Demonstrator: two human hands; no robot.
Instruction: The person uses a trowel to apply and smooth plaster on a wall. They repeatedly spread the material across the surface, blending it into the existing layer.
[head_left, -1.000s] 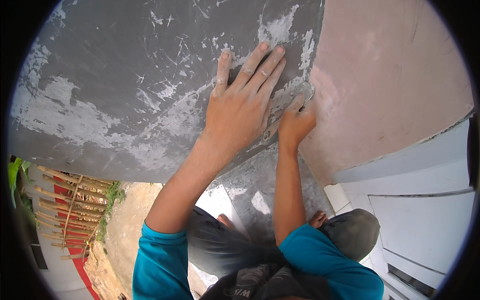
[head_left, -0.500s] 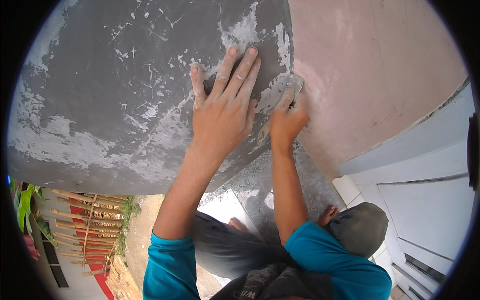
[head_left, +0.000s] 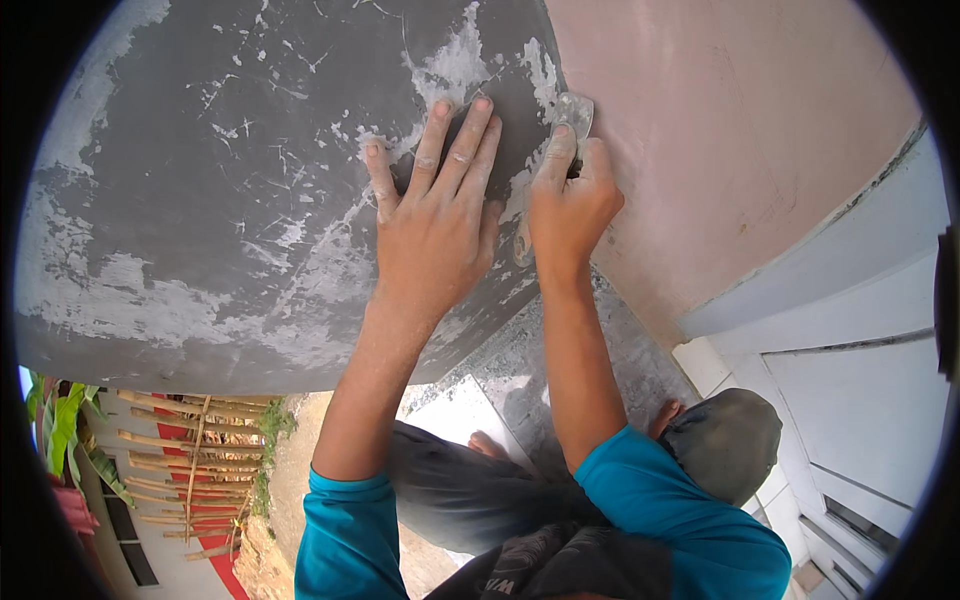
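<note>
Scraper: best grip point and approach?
Likely the handle of the scraper, taken from the lower edge of the view. The broad, flat blade points up where the dark wall meets the pink wall; the narrow handle slants down-left, its end showing beside the right hand that holds the scraper.

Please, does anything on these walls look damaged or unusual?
Yes: the dark grey wall has pale, ragged patches around the left hand and near the flat-bladed tool in the right hand. They look odd because they break its darker surface; I cannot tell what caused them.
</note>
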